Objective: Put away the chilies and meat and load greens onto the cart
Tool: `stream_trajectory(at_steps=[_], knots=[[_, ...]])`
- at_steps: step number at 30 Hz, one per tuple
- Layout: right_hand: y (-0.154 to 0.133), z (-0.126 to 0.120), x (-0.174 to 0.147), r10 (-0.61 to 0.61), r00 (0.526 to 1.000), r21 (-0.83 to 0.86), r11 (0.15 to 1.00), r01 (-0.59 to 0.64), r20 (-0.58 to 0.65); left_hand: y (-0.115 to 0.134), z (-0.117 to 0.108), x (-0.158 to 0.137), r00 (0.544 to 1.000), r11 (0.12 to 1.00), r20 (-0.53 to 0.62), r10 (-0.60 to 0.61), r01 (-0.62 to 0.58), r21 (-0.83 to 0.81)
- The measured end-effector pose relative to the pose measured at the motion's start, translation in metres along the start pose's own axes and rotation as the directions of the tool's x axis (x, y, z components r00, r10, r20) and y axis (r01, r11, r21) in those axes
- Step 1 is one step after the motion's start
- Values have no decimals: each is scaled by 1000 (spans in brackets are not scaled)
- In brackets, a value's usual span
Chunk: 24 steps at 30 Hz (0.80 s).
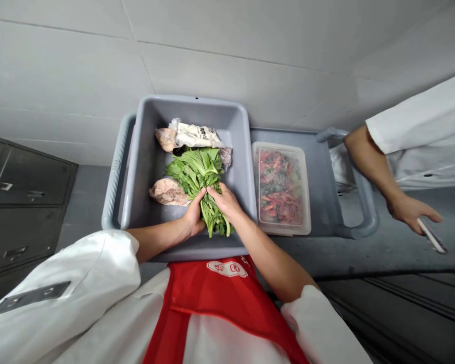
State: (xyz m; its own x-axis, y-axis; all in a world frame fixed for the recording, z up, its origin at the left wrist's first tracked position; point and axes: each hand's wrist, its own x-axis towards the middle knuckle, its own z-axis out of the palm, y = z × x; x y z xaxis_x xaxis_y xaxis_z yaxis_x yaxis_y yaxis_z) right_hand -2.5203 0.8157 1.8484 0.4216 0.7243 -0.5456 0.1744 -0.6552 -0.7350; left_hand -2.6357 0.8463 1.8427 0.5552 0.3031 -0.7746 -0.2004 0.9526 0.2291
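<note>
Green leafy stems (pixel 202 184) are lying at the near edge of the grey tub (pixel 147 156), and I am closing my left hand (pixel 194 215) and right hand (pixel 224 199) around them, gripping low so none are slipping.

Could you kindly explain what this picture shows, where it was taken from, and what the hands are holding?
One camera worn on a person's head looks down over a red apron. The left hand and right hand together grip the stems of a bunch of green leafy vegetables inside a deep grey plastic tub on a grey cart. Plastic-wrapped food packets lie around the greens. Beside the tub sits a clear lidded container of red and green food. A co-worker's hand holds a slim object.
</note>
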Motion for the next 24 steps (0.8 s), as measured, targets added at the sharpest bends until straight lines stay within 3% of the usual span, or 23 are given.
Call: stream_trajectory(at_steps=[3, 9, 14, 16, 19, 21, 24], knots=[[-15, -3, -17, -5, 1000, -75, 997, 3, -23, 5, 0, -9, 1000, 1000, 13, -20, 19, 19], [-26, -5, -24, -118, 991, -124, 986, 111, -58, 7, 9, -22, 996, 995, -4, 94, -94, -23], [-7, -11, -17, -40, 996, -268, 962, 59, 75, 5, 3, -2, 984, 997, -177, 16, -2, 79], [2, -20, -29, -105, 989, -300, 945, 131, 102, 8, -3, 3, 967, 979, -255, -10, 61, 193], [18, -46, -63, -277, 957, -153, 946, 287, 82, 17, -12, -5, 952, 926, -304, 31, 87, 366], [35, -68, -88, -314, 949, 31, 949, 315, -31, 22, -17, -20, 957, 889, -281, 69, 69, 452], [80, -95, -118, -114, 935, 334, 914, 232, -337, 26, -24, -48, 957, 815, -245, 158, 14, 579]])
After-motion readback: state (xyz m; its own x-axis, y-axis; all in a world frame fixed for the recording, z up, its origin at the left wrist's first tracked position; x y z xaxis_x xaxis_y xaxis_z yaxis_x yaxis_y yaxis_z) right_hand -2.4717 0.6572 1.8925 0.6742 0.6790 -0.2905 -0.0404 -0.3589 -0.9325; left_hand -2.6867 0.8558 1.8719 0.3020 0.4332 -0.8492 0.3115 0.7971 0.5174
